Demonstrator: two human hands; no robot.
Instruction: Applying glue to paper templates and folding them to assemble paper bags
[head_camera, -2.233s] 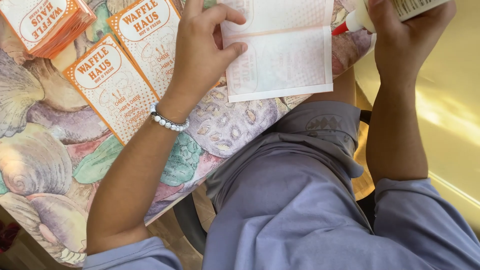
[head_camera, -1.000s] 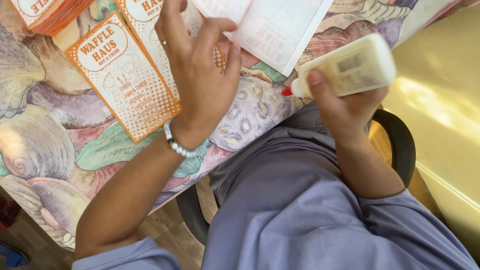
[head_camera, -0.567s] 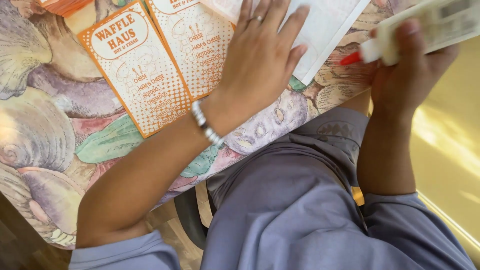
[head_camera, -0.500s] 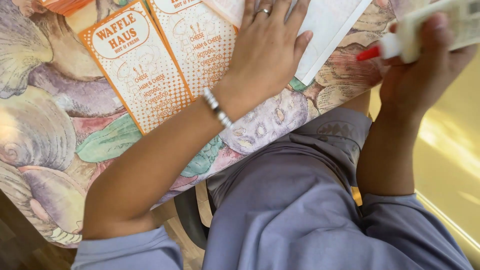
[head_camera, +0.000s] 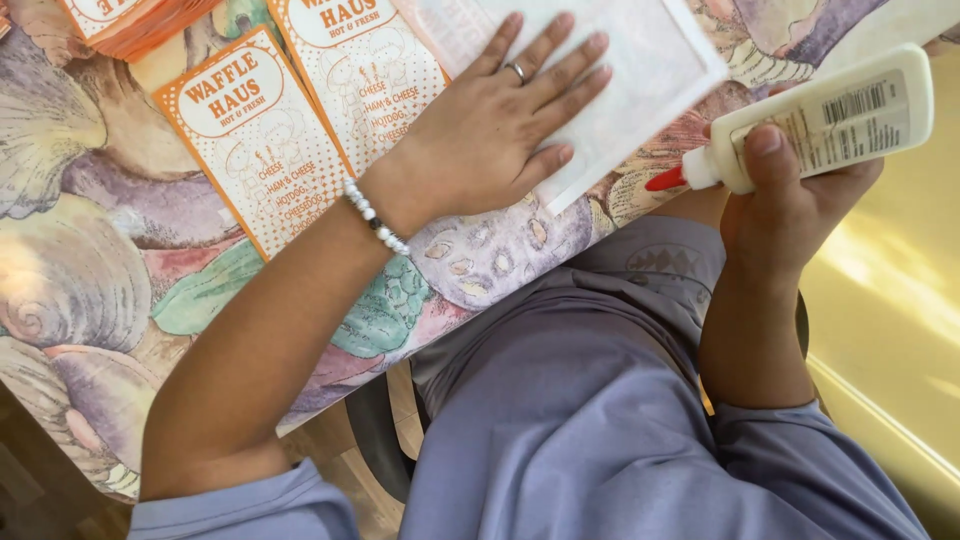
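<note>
My left hand (head_camera: 495, 135) lies flat, fingers spread, on a white paper sheet (head_camera: 640, 70) at the table's near edge. A ring and a bead bracelet are on that hand and wrist. My right hand (head_camera: 790, 200) grips a white glue bottle (head_camera: 830, 115) with a red tip. The tip points left toward the sheet's lower corner and hangs just off the table edge. Two orange-and-white printed paper bags (head_camera: 300, 130) lie side by side to the left of my left hand.
A tablecloth with a shell and fish pattern (head_camera: 90, 270) covers the table. A stack of more orange bags (head_camera: 130, 20) sits at the top left. My lap in a grey-blue garment fills the lower middle. Yellow floor (head_camera: 900, 330) is on the right.
My left hand has flattened on the white sheet. The glue bottle in my right hand has dropped lower, its red tip now near the sheet's corner.
</note>
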